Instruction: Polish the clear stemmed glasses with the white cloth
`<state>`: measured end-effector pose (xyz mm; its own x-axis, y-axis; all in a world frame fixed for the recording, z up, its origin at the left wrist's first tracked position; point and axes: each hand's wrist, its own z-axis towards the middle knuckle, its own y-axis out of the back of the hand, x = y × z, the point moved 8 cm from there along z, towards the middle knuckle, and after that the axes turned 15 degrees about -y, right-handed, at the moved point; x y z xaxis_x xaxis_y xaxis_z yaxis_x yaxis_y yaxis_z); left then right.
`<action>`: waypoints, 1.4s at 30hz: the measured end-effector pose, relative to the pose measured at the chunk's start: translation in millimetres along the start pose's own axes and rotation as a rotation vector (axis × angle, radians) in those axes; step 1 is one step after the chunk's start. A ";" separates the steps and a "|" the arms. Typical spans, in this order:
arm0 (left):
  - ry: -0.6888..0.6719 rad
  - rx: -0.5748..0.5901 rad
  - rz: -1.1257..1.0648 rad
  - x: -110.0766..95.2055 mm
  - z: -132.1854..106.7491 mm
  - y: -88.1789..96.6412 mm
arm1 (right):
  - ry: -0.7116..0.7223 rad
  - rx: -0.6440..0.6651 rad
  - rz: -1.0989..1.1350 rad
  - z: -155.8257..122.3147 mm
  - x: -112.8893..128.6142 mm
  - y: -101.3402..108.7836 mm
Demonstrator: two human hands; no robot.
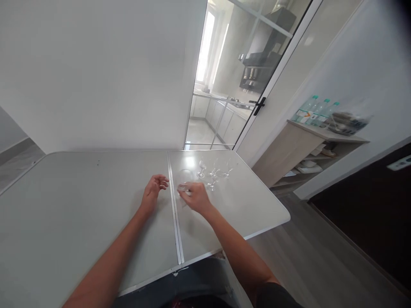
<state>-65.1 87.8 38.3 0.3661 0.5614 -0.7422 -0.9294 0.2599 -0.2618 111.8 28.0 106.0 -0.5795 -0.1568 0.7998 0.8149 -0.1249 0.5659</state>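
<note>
My right hand [195, 197] rests on the white folding table [80, 205] with its fingers closed round the stem or base of a clear wine glass [185, 179] that leans toward my left. My left hand [154, 188] hovers just left of the table's centre seam, fingers loosely curled and apart, holding nothing. Several more clear stemmed glasses [213, 171] stand upright in a small group just beyond my right hand.
A white wall stands behind the table. A glass door [257, 77] opens onto a kitchen at the back. To the right, a wooden shelf unit [305, 149] carries water bottles [316, 111] and a bowl. Wooden floor lies right of the table's edge.
</note>
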 end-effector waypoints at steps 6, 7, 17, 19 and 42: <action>0.129 0.036 0.217 9.3 -5.0 4.3 | -0.277 -0.532 0.031 -48.6 -57.6 130.0; 0.151 0.032 0.226 9.6 -5.6 3.5 | -0.341 -0.604 -0.008 -52.3 -76.1 148.3; 0.262 0.023 0.229 15.8 -10.3 4.7 | -0.601 -0.352 -0.250 7.1 -206.7 165.8; 0.261 0.017 0.235 17.1 -10.4 6.3 | -0.610 -0.347 -0.242 12.9 -212.3 161.6; 0.366 0.194 0.066 19.4 -17.5 -22.3 | -0.551 0.161 0.684 -2.3 -93.6 2.5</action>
<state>-38.1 79.1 18.9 0.2333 0.2746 -0.9328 -0.9118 0.3953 -0.1116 168.0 40.1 32.1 0.0881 0.3514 0.9321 0.9961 -0.0309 -0.0826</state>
